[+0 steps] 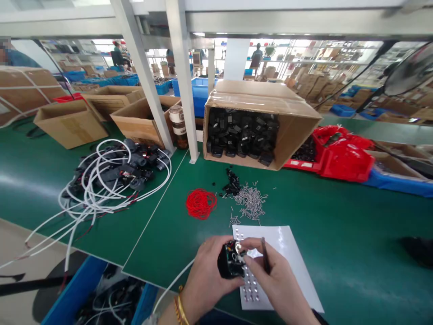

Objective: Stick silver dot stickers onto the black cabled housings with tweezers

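Note:
My left hand point(209, 267) is wrapped round a small black plastic housing point(228, 264), its open side showing coloured wires and inner parts. A white cable point(176, 282) runs off at lower left beside my wrist. With thumb and forefinger, my right hand point(275, 273) pinches a small shiny round part point(238, 247) at the housing's open side. A slim dark tool point(265, 255), its exact kind unclear, is tucked between the fingers of that hand. Beneath both hands lies a white sheet point(291, 266) bearing rows of small silver pieces point(251, 289).
Beyond my hands lie a red wire bundle point(200, 204), grey pins point(251, 202) and small black parts point(232, 181). A tipped carton point(267, 101) holds black housings. Cabled units point(125, 169) are heaped left; red bins point(345, 155) stand right. Metal posts point(182, 81) rise behind.

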{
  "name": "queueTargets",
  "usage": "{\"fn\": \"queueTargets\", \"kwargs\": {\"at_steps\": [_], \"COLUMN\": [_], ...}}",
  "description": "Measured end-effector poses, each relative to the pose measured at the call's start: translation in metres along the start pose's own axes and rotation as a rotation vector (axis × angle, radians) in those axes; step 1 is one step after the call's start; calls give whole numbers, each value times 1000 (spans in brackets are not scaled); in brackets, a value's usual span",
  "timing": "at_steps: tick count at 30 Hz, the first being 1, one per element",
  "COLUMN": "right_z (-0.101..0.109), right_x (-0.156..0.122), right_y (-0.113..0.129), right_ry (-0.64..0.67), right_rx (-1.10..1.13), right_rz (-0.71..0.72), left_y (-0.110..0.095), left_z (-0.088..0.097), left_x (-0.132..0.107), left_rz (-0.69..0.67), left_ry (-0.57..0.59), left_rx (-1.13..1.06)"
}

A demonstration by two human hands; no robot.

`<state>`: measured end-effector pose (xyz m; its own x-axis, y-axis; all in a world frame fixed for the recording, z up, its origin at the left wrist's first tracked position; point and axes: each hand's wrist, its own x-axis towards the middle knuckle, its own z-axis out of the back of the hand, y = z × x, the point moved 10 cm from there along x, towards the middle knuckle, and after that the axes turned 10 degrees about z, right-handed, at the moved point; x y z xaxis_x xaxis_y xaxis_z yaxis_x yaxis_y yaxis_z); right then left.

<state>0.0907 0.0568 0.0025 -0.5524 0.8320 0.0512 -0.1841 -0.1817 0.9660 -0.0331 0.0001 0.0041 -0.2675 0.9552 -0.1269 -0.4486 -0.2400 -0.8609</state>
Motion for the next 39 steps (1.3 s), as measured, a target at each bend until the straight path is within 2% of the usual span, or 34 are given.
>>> {"fn": "queueTargets", "kwargs": {"at_steps": [3, 9, 14, 18, 20, 26, 30, 34, 36, 39], "right_z": [-6, -22, -13, -22, -24, -27, -28, -27, -27, -21], "right_x": [5, 7, 8, 6, 4, 1, 0, -2, -2, 2], "right_y": [8, 26, 23, 27, 29, 14, 5, 0, 0, 5], "right_ry": [18, 167, 123, 279, 314, 305, 360, 432, 417, 266], "right_rx": [-123, -180, -221, -242, -278, -328, -388, -493, -502, -408], "right_rz": [46, 162, 135, 166, 180, 152, 130, 53, 44, 76], "left_y": [0, -6, -5, -7, -7, -7, -4, -7, -7, -7], "left_z": [-5, -11, -8, -12, -14, -14, -13, -21, -22, -18], "left_x": [-5, -8, -7, -7, -7, -7, -8, -10, -9, -8], "left_rz": [23, -26, -9, -29, -23, -17, -18, -80, -88, -60], "left_ry": [-52, -30, -27, -5, -7, -1, -1, 7, -3, -22], "left_rx": [57, 109, 98, 120, 149, 136, 138, 187, 197, 178]}}
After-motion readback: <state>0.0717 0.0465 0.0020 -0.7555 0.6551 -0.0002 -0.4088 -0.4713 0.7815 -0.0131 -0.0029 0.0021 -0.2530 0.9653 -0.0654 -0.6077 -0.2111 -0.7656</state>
